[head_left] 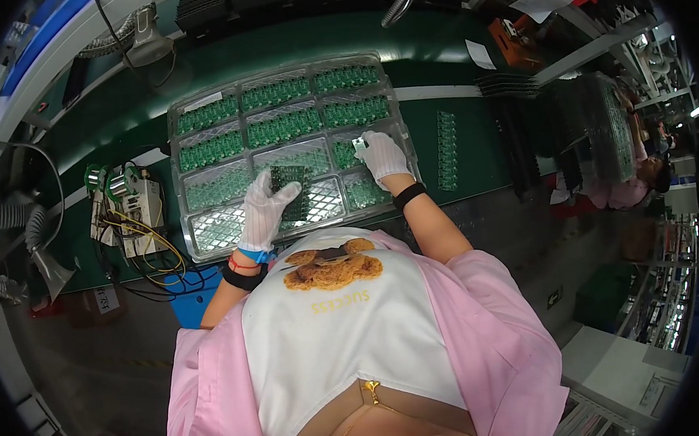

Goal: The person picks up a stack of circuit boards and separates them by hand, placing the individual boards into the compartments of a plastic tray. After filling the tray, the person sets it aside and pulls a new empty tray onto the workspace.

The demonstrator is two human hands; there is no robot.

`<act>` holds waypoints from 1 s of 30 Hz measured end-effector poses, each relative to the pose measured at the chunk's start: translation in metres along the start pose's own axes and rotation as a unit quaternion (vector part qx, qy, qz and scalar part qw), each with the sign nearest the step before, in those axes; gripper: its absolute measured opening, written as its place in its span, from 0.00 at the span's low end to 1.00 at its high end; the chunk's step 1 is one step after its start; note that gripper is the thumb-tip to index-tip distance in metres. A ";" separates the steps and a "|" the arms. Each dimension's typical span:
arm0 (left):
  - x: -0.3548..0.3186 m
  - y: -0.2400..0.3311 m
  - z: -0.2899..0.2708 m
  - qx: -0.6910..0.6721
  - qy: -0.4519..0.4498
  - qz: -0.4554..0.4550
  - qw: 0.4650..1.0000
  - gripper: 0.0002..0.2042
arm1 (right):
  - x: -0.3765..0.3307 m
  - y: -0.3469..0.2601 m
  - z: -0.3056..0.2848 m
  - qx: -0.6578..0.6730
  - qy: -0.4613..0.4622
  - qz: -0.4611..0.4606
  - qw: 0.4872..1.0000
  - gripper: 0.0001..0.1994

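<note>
A clear plastic tray (225, 229) with several compartments lies on the green bench. Rows of small green circuit boards (284, 125) fill its far compartments, while the near ones hold fewer. My left hand (261, 212), in a white striped glove, grips a dark green circuit board panel (291, 191) above the tray's near middle. At the tray's right side my gloved right hand (383, 159) pinches a small circuit board (359, 144) between thumb and fingers. Just below that hand, a few boards sit in a compartment. Both wrists wear black bands.
Right of the tray lies a strip of green boards (447, 150), with black racks (514, 138) beyond it. To the left stands a soldering unit (142, 208) with wire spools and yellow cables. An extraction nozzle (149, 46) hangs at far left. Another person (619, 191) sits at right.
</note>
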State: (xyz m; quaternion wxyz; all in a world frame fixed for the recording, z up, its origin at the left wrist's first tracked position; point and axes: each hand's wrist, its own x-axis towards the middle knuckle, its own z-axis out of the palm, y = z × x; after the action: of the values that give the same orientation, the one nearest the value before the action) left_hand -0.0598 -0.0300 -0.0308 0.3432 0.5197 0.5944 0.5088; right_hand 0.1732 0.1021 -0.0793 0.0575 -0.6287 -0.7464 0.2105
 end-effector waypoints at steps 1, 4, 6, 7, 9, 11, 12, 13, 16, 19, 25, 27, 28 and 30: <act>0.003 0.007 0.003 -0.021 -0.002 0.028 0.999 0.25 | -0.002 -0.002 -0.002 0.001 0.001 -0.001 1.000 0.23; 0.006 0.013 0.006 0.015 -0.001 -0.029 0.999 0.22 | -0.008 -0.012 -0.010 -0.031 0.028 0.030 0.999 0.22; 0.007 0.015 0.010 0.032 -0.001 -0.059 0.998 0.21 | -0.011 -0.007 -0.015 -0.003 0.035 0.014 0.999 0.20; 0.008 0.014 0.014 0.062 -0.025 -0.070 0.995 0.19 | -0.013 -0.003 -0.019 0.025 0.043 0.000 0.999 0.18; 0.009 0.008 0.023 0.120 -0.077 -0.088 0.986 0.16 | -0.021 -0.005 -0.032 0.053 0.055 -0.011 0.997 0.16; 0.005 -0.011 0.030 0.102 -0.078 -0.017 0.992 0.15 | -0.045 -0.036 -0.061 0.239 0.058 -0.189 0.951 0.14; 0.006 -0.022 0.036 0.080 -0.086 0.059 0.991 0.14 | -0.059 -0.046 -0.069 0.322 0.066 -0.269 0.905 0.14; 0.012 -0.026 0.044 0.052 -0.098 0.138 0.984 0.13 | -0.067 -0.052 -0.071 0.187 0.118 -0.393 0.893 0.13; 0.015 0.017 0.043 0.086 -0.223 0.015 0.971 0.08 | -0.073 -0.046 -0.061 0.069 0.118 -0.423 0.896 0.12; -0.002 0.013 0.035 0.219 -0.174 0.230 0.932 0.03 | -0.068 -0.039 -0.060 0.226 0.033 -0.419 0.879 0.13; -0.006 0.014 0.038 0.187 -0.186 0.176 0.948 0.04 | -0.075 -0.027 -0.068 0.354 -0.074 -0.312 0.878 0.10; -0.001 0.023 0.036 0.148 -0.180 0.164 0.959 0.04 | -0.076 -0.032 -0.074 0.543 -0.259 -0.038 0.798 0.07; 0.001 0.025 0.036 0.154 -0.176 0.158 0.959 0.04 | -0.057 -0.011 -0.057 0.344 -0.031 -0.262 0.901 0.06; 0.001 0.020 0.025 0.277 -0.174 0.185 0.927 0.04 | -0.021 0.019 -0.036 0.179 0.113 -0.281 0.936 0.05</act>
State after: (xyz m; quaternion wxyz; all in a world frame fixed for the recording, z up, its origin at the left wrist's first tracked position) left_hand -0.0309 -0.0239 -0.0174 0.1835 0.7748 0.5361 0.2803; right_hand 0.2073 0.0930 -0.0500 0.3094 -0.3920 -0.8315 0.2433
